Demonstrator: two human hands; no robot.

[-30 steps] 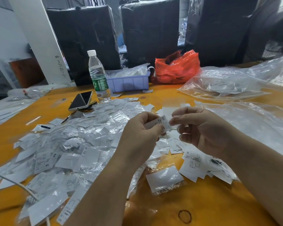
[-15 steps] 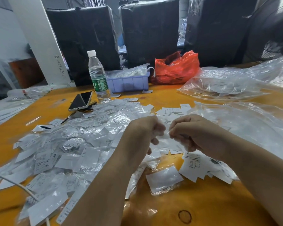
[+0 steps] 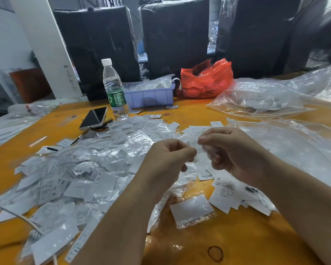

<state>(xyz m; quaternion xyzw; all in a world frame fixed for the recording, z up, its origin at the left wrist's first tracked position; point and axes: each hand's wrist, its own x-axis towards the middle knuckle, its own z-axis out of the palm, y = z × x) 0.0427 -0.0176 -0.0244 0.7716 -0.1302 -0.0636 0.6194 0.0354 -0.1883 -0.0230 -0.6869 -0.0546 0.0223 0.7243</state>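
Hands front and centre, both on one thing: the left hand and the right hand sit almost knuckle to knuckle above the orange surface, fingers curled. Each pinches one side of a small packet. That packet hangs in the narrow gap between them, raised off the surface, and it shows only as a pale, blurred scrap. Whether it is a label, a clear sleeve or both, I cannot tell. Under the left forearm and out to the left spreads a big heap of bagged labels, with size marks XS, S and XL readable on a few. Below the right hand lies a fan of loose white labels, and just in front of it one sealed packet lies flat on its own. Further back, a phone rests screen-up at the heap's far edge, right beside an upright water bottle. Behind those come a lilac tray and a red bag, side by side. Large clear bags sprawl across the right side.
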